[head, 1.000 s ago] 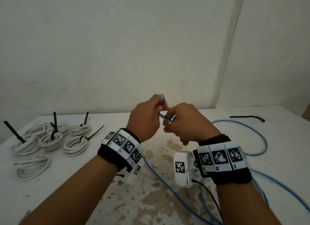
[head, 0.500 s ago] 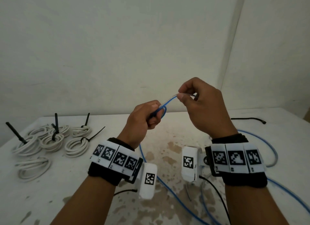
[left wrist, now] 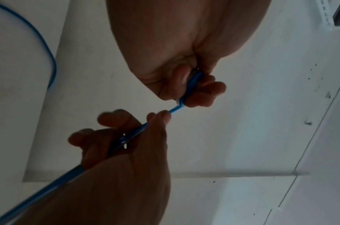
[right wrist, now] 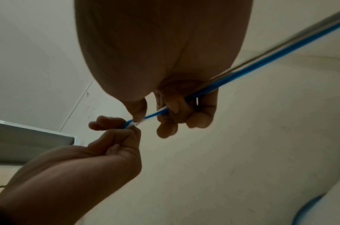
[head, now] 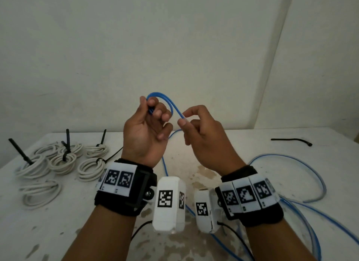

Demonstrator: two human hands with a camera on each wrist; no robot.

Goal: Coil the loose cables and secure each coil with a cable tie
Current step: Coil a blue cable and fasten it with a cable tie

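A long blue cable (head: 171,107) lies in loose loops over the right half of the table and rises to both hands. My left hand (head: 150,113), palm toward me, pinches the cable's end and a small first loop between thumb and fingers (left wrist: 194,86). My right hand (head: 183,118) pinches the same cable just to the right, thumb against forefinger; the strand then runs down through its palm (right wrist: 184,99). Both hands are raised above the table's middle. A single black cable tie (head: 291,141) lies at the far right of the table.
Several white cable coils (head: 62,161) with black ties lie at the table's (head: 58,221) left; one white coil (head: 40,192) nearer me shows no tie. Blue cable loops (head: 310,183) cover the right side. A plain wall rises close behind.
Both hands have risen. The left hand has turned palm toward me, and a small loop of blue cable now arches over its fingers. The right hand has come back close beside it.
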